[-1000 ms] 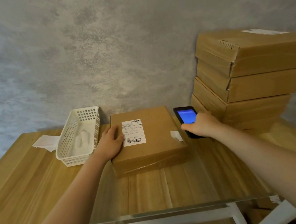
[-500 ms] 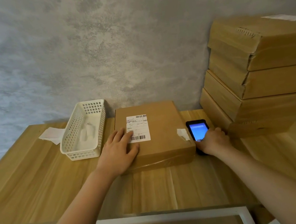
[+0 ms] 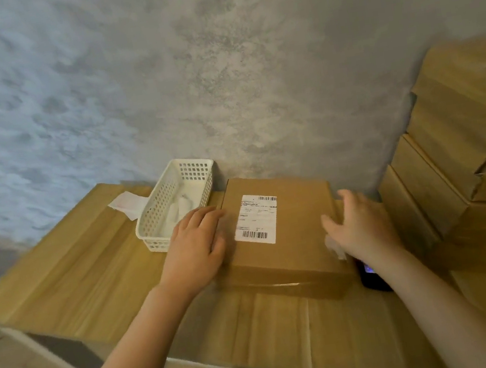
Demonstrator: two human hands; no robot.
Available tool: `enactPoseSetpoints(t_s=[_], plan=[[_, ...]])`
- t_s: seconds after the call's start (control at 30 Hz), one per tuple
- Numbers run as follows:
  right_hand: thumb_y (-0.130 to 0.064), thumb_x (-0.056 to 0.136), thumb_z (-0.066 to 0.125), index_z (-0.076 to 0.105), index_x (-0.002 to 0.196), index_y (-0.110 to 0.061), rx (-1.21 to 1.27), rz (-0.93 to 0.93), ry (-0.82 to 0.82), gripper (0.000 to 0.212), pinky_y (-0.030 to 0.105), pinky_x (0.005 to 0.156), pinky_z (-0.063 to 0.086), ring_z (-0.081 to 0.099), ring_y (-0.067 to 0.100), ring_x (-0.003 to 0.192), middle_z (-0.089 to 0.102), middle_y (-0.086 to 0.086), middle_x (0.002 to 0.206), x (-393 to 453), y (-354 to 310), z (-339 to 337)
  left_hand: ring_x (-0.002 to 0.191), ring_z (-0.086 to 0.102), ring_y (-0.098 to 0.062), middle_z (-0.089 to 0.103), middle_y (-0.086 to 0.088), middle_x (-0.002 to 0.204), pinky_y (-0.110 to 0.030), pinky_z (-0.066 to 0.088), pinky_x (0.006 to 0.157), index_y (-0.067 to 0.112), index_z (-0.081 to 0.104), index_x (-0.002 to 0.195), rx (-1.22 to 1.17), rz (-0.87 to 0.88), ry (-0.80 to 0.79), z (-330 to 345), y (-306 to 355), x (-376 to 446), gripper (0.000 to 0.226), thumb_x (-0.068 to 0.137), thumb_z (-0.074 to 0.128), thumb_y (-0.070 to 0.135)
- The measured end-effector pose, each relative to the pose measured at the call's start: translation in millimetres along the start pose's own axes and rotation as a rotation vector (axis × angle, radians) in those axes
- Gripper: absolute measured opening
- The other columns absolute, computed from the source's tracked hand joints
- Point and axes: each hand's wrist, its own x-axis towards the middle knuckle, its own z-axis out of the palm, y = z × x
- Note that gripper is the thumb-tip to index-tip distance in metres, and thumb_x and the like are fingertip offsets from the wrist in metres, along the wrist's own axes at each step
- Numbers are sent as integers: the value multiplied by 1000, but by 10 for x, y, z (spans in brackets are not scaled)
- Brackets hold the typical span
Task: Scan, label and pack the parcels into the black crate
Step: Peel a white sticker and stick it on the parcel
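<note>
Both hands, left hand (image 3: 195,245) and right hand (image 3: 358,224), lie spread on the labelled parcel (image 3: 288,234); grip its opposite edges evenly before lifting toward the unseen crate.

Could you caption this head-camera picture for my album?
Both hands, left hand and right hand, reach around a labelled parcel on a wooden table.

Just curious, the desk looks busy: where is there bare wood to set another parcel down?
Bare wood lies on the table left of the white basket, and along the near edge in front of the labelled parcel. The right side is crowded: the phone sits squeezed between that parcel and the stacked boxes.
</note>
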Motion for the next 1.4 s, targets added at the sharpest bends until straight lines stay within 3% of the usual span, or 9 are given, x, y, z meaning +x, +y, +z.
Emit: enactPoseSetpoints(t_s=[0.17,0.3,0.5,0.67,0.77,0.9,1.2,1.3,1.4], plan=[[-43,93,53,41,140,-22,60,-239,-77,53,39,106,42,42,20,129,44,-2,140,113,-1045,213,130,43,-21,53,4,138,-38,33,108,25,54,131,-136,-124,125,-288,-666,183,41,92,48,14],[-42,95,51,45,136,-24,123,-339,-134,46,37,105,41,42,16,127,47,-5,137,209,-1867,537,114,56,-23,58,4,130,-41,46,97,24,56,128,-173,-217,149,-484,-1420,356,36,93,51,16],[-37,97,49,46,135,-23,180,-355,-275,40,27,94,40,45,14,123,49,-6,133,271,-2605,1111,99,59,-15,63,1,121,-30,48,80,22,55,127,-172,-467,-14,-454,-2585,591,31,97,51,29],[-35,98,48,44,136,-24,157,-266,-270,40,29,99,41,44,13,121,49,-7,132,228,-2791,1446,101,61,-22,59,0,124,-38,52,80,21,53,129,-120,-524,-35,-250,-3030,846,41,97,49,45],[-36,98,49,44,135,-23,127,-239,-227,40,30,102,40,45,13,120,51,-6,131,207,-2846,1538,110,57,-27,59,-3,122,-45,47,93,22,54,126,-45,-521,-25,-131,-3154,1036,48,93,49,56],[-39,97,50,44,134,-26,115,-226,-208,39,29,102,41,46,11,118,51,-9,131,185,-2869,1604,113,54,-28,60,-3,118,-45,43,99,22,59,122,-41,-483,-26,-57,-3205,1269,44,89,56,52],[-37,97,51,47,131,-29,211,-194,-207,35,25,101,42,44,5,118,50,-15,125,178,-2804,1639,74,62,-21,65,2,84,-40,55,66,23,58,99,-204,-524,2,-43,-3297,1347,18,98,49,39],[-35,97,53,48,129,-30,266,-170,-189,33,20,95,40,42,1,115,48,-19,118,182,-2766,1609,66,60,-18,66,2,82,-32,47,56,22,64,94,-332,-521,51,-146,-3248,1309,21,99,49,36],[-29,96,56,55,120,-29,366,-154,-144,25,14,87,39,49,-3,105,54,-20,110,181,-2730,1535,65,56,-13,64,5,79,-29,41,59,25,63,86,-519,-486,141,-326,-3099,1261,16,96,55,33]])
